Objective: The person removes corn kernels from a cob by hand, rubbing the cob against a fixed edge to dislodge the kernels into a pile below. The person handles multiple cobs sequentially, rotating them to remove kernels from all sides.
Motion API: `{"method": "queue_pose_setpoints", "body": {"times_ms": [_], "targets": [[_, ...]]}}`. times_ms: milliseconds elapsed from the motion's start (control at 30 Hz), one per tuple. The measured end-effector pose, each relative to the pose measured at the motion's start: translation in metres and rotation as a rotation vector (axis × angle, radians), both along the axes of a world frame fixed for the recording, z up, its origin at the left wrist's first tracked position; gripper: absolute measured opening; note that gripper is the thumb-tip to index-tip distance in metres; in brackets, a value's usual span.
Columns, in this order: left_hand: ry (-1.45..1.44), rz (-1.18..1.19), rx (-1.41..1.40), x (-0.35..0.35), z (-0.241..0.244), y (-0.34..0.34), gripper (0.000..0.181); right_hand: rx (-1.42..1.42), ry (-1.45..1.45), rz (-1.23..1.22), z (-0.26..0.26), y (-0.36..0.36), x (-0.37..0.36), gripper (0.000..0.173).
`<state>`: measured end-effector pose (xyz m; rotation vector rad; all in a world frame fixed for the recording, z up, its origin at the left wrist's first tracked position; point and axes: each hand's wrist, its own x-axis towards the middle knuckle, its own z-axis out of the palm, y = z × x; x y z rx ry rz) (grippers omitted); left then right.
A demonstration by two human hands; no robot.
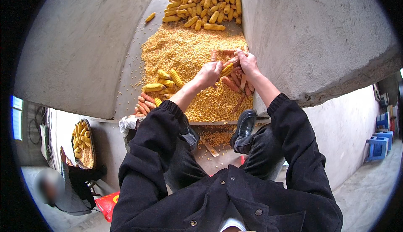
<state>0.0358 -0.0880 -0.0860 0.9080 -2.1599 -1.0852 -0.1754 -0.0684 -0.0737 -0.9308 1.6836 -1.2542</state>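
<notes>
My left hand (210,74) grips the lower end of a partly shelled ear of corn (227,69), which still has yellow kernels on one side. My right hand (247,61) is closed around its upper end, where bare reddish cob shows. Bare corn cobs (232,84) lie under and beside my right hand. A wide heap of loose yellow kernels (179,49) spreads beneath both hands. Left of my left hand, several unshelled ears (153,87) rest on the kernels, with more reddish cobs (144,106) just below them.
A big pile of corn ears (207,2) stands at the far end, between concrete walls (315,27). One ear (150,17) lies apart. At left, a person (74,188) sits by a basket of corn (91,148). A red bag (108,204) and blue stools (377,147) stand on the floor.
</notes>
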Motion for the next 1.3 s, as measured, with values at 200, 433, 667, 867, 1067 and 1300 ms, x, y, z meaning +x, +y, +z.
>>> {"method": "queue_pose_setpoints", "body": {"times_ms": [200,433,667,867,1067,1300], "targets": [[0.071,0.264,0.626,-0.013,0.028,0.007,0.058,-0.025,-0.133,0.033,0.008,0.010,-0.002,0.045],[-0.305,0.060,-0.116,-0.019,0.026,0.019,0.060,0.092,0.148,0.058,0.016,0.011,-0.007,0.062],[-0.231,-0.085,-0.794,-0.019,0.005,0.004,0.030,0.069,0.220,0.088,0.019,0.010,-0.004,0.056],[-0.246,0.038,-0.099,-0.024,0.015,0.006,0.036,0.097,0.289,0.073,0.022,0.018,-0.002,0.053],[-0.103,0.247,0.311,-0.008,-0.007,-0.011,0.069,0.066,0.321,0.053,0.037,0.016,0.021,0.055],[-0.285,0.042,0.054,-0.019,0.022,0.016,0.062,0.110,0.314,0.107,0.013,0.014,0.006,0.060]]}}
